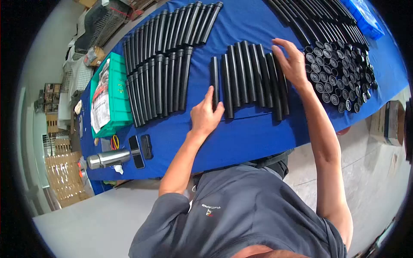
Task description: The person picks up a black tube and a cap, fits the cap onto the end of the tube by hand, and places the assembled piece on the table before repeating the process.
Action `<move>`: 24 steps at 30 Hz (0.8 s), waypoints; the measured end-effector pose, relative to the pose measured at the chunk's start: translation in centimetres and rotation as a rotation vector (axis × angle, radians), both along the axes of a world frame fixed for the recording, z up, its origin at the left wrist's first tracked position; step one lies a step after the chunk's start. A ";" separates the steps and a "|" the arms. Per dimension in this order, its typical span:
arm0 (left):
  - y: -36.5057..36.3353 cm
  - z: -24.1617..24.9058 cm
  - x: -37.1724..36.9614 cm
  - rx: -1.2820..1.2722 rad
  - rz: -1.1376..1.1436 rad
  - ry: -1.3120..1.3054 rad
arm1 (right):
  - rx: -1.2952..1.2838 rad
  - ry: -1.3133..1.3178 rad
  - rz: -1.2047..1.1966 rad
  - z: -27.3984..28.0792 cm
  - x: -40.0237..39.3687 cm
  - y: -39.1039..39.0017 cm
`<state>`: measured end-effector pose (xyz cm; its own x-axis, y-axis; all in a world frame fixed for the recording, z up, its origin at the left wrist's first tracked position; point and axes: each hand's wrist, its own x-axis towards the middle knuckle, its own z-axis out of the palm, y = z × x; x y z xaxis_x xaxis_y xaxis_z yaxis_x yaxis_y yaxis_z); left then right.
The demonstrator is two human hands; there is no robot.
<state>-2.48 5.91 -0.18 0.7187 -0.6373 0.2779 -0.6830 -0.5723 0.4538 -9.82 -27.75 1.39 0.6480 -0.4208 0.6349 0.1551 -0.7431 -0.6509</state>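
My left hand (205,114) lies flat on the blue table cover (249,133), its fingertips on the near end of a single black tube (214,73) that lies a little apart. To its right is a row of several black tubes (247,75) laid side by side. My right hand (293,62) is spread, palm down, over the right end of that row, fingers touching the outermost tubes. Neither hand grips anything.
A larger batch of black tubes (163,64) lies to the left in two rows, more tubes (318,21) at the far right, and several black round caps (340,75) beside them. A green crate (118,92), steel flask (107,158), phone (137,151) and blue bin (365,17) are also on the table.
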 end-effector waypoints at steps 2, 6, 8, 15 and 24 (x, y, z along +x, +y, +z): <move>-0.3 0.2 0.1 0.001 -0.010 0.028 | 0.071 -0.027 -0.009 3.1 -2.1 1.5; -1.1 0.6 0.1 0.059 -0.034 0.110 | 0.217 -0.074 -0.053 7.3 -8.8 5.1; -1.3 0.1 0.6 -0.032 -0.105 0.016 | 0.318 -0.098 -0.057 7.8 -12.5 7.5; -2.5 -0.4 2.6 -0.317 -0.045 0.163 | 0.351 0.170 -0.074 3.4 -24.6 15.9; -3.8 -3.0 3.3 -0.472 -0.003 0.163 | 0.471 0.612 0.315 -1.7 -26.8 26.9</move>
